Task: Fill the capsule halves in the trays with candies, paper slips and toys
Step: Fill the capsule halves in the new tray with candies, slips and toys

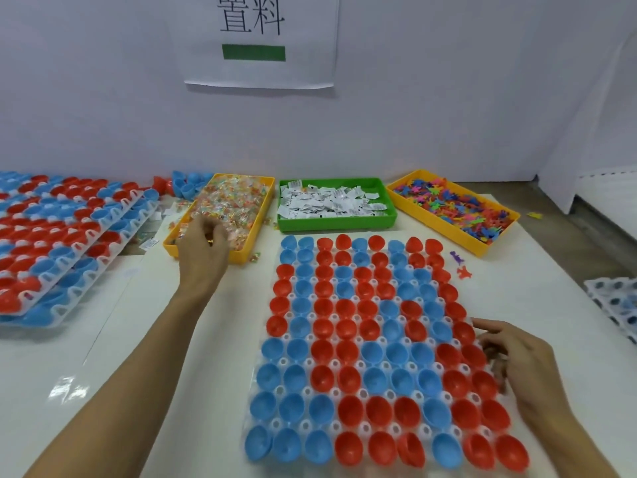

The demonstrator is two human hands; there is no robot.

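Head view: 3 bins (336, 224), 2 hands, left hand (203, 251) in candies (238, 201).

1. A white paper sheet (260, 39) hangs on the wall behind the table; it bears two large black Chinese characters, 置料, with the top of the characters cut off by the picture's upper edge
2. Below the characters on the same sheet is a solid green rectangle (253, 52) with no lettering on it
3. The paper slips (327, 201) in the green bin (339, 224) carry small dark print, too small to read
4. A stray slip (149, 243) lying beside the stacked trays at the left also shows dark print, unreadable
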